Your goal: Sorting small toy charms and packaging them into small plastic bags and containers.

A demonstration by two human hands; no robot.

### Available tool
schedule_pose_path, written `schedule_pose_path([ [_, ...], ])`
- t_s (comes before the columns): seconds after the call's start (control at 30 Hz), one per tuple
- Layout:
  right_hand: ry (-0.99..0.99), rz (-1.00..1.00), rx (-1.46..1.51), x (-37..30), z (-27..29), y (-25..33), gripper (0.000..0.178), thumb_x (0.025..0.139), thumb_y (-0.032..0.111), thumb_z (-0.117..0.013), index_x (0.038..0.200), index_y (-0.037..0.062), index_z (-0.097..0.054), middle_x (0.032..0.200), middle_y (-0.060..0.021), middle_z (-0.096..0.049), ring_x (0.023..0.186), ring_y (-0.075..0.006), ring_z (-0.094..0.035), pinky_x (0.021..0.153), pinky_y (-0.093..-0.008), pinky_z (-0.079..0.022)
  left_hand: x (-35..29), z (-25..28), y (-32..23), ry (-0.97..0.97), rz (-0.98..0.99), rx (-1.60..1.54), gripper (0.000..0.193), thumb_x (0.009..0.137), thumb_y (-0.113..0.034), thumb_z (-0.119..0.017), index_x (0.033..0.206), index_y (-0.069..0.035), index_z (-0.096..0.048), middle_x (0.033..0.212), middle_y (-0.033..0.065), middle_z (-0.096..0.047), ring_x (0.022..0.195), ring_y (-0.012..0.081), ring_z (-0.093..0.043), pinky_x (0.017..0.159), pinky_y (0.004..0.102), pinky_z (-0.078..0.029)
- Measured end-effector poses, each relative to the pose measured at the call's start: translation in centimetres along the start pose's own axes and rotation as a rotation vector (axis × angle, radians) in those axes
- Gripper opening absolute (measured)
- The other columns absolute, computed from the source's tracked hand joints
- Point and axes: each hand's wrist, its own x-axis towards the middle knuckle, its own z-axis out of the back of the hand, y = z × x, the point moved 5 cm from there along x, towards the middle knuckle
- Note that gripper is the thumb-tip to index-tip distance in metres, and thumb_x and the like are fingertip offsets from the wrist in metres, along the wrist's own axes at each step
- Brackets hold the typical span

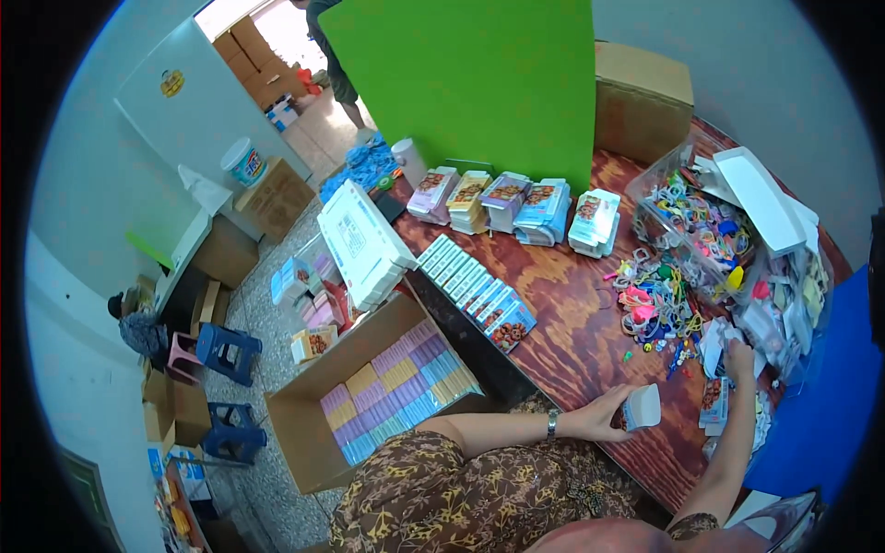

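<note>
My left hand [597, 417], with a watch at the wrist, grips a small card box [643, 406] over the near edge of the table. The box's pale end faces up. My right hand [739, 358] reaches in among white paper slips [715, 343] at the right of the table; its fingertips are hard to make out. Just below it lie flat printed blue cartons [713, 405]. Beyond, a tangled heap of colourful bands and small trinkets [650, 300] spreads in front of a clear plastic bin [684, 241] full of more of them.
Stacks of flat cartons [544, 207] line the green partition [479, 83]. A row of small boxes [475, 290] lies along the table's left edge. A large cardboard box [293, 431] holding packed small boxes stands at my left, near blue stools [229, 355]. Two other people are farther off.
</note>
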Motion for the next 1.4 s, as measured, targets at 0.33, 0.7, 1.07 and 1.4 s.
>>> schedule_pose_path([
  [0.33, -0.443, -0.054, 0.039, -5.6, 14.4, 4.4, 0.023, 0.094, 0.005, -0.052, 0.115, 0.0048, -0.062, 0.112, -0.0214, -0.065, 0.102, -0.0399, -0.064, 0.085, -0.0484, -0.052, -0.3, 1.7, -0.1, -0.168, 0.036, 0.023, 0.074, 0.077, -0.015, -0.081, 0.140, -0.001, -0.045, 0.123, 0.0142, -0.059, 0.113, 0.0234, -0.061, 0.095, 0.0392, -0.051],
  [0.7, -0.565, 0.034, 0.724, -22.1, 21.5, 20.2, 0.020, 0.093, 0.000, -0.064, 0.113, 0.0006, -0.067, 0.097, -0.0109, -0.070, 0.083, -0.0189, -0.068, 0.073, -0.0297, -0.054, 3.0, 0.6, -0.3, -0.224, 0.001, 0.265, 0.062, 0.071, -0.012, -0.079, 0.126, -0.002, -0.051, 0.107, 0.0183, -0.059, 0.105, 0.0389, -0.056, 0.090, 0.0465, -0.047],
  [1.07, -0.449, 0.175, 0.701, -21.0, 16.8, 25.6, 0.025, 0.085, -0.003, -0.068, 0.110, 0.0016, -0.068, 0.090, -0.0149, -0.068, 0.079, -0.0296, -0.069, 0.069, -0.0381, -0.055, 1.1, 1.3, -1.4, -0.253, -0.184, 0.467, 0.073, 0.065, -0.007, -0.078, 0.133, 0.002, -0.051, 0.119, 0.0211, -0.060, 0.106, 0.0402, -0.056, 0.091, 0.0467, -0.048],
  [1.4, -0.414, 0.206, 0.562, -13.9, 15.4, 22.6, 0.026, 0.086, 0.009, -0.068, 0.112, 0.0091, -0.072, 0.089, -0.0093, -0.070, 0.080, -0.0309, -0.069, 0.069, -0.0412, -0.057, 0.1, 4.1, 0.0, -0.244, -0.095, 0.519, 0.082, 0.067, -0.008, -0.078, 0.141, 0.003, -0.045, 0.126, 0.0225, -0.057, 0.114, 0.0402, -0.053, 0.098, 0.0478, -0.045],
])
